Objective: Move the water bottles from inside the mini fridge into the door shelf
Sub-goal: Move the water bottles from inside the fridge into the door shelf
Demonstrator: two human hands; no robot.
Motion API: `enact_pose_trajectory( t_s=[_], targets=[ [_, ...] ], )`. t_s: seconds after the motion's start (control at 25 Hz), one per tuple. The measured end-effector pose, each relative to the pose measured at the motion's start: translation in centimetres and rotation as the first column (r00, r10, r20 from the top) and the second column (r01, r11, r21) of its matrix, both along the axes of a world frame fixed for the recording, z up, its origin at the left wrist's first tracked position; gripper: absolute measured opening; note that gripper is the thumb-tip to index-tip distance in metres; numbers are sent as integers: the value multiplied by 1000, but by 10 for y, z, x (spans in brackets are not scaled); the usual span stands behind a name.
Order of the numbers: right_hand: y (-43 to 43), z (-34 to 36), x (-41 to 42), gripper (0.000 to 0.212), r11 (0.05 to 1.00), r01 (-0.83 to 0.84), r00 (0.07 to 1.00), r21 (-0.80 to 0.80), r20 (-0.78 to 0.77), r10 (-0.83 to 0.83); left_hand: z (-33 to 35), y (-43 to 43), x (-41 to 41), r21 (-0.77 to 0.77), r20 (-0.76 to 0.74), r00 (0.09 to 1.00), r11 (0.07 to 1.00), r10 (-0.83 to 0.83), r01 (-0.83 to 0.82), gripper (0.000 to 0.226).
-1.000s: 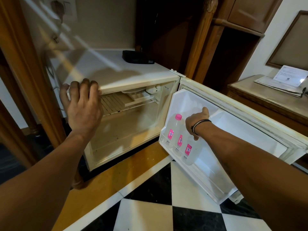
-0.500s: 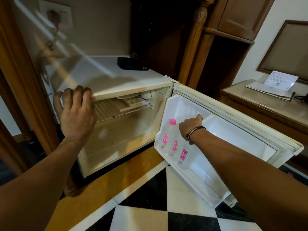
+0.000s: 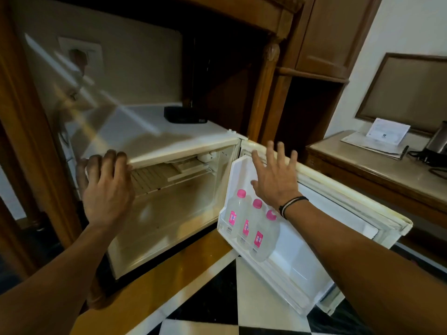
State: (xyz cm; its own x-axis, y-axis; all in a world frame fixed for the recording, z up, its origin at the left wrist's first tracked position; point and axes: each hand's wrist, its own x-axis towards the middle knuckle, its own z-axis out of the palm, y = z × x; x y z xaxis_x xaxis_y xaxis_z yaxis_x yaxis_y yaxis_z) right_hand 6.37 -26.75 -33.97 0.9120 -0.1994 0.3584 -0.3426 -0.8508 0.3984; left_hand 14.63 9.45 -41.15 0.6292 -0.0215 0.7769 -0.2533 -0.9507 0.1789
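Observation:
Three clear water bottles with pink caps and pink labels stand side by side in the door shelf (image 3: 285,269) of the open white mini fridge (image 3: 169,141): the left bottle (image 3: 233,216), the middle bottle (image 3: 249,226) and the right bottle (image 3: 262,238). My right hand (image 3: 273,177) hovers above them with fingers spread, holding nothing. My left hand (image 3: 106,187) grips the fridge's top front edge at the left corner. The fridge interior (image 3: 169,213) shows only a wire shelf and bare walls.
A black box (image 3: 185,114) lies on the fridge top. Wooden cabinet posts (image 3: 266,88) stand behind. A wooden side table (image 3: 377,165) at right carries papers and a kettle. The floor below is checkered black and white tile (image 3: 254,301).
My right hand has let go of the right bottle's top and lifted, fingers spreading open. The view tilted upward. My left hand has stayed on the fridge's top edge.

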Motion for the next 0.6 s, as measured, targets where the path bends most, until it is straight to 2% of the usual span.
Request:
enact_pose_trajectory(
  t_s=[0.08, 0.16, 0.4, 0.6],
  targets=[
    [-14, -3, -10, 93, 986, 147, 987, 81, -69, -142, 2, 1, -1, 17, 11, 1000, 1000, -3, 3, 47],
    [-24, -3, -17, 96, 967, 223, 969, 123, -140, -206, 3, 3, 0, 30, 20, 1000, 1000, -4, 3, 48],
    [-20, 9, -25, 101, 967, 233, 957, 100, -199, -209, 8, 0, -8, 28, 7, 1000, 1000, -4, 4, 50],
    [-2, 14, -27, 95, 962, 265, 940, 69, -240, -242, 12, -2, -11, 41, 15, 1000, 999, 6, -7, 48]
  ],
)
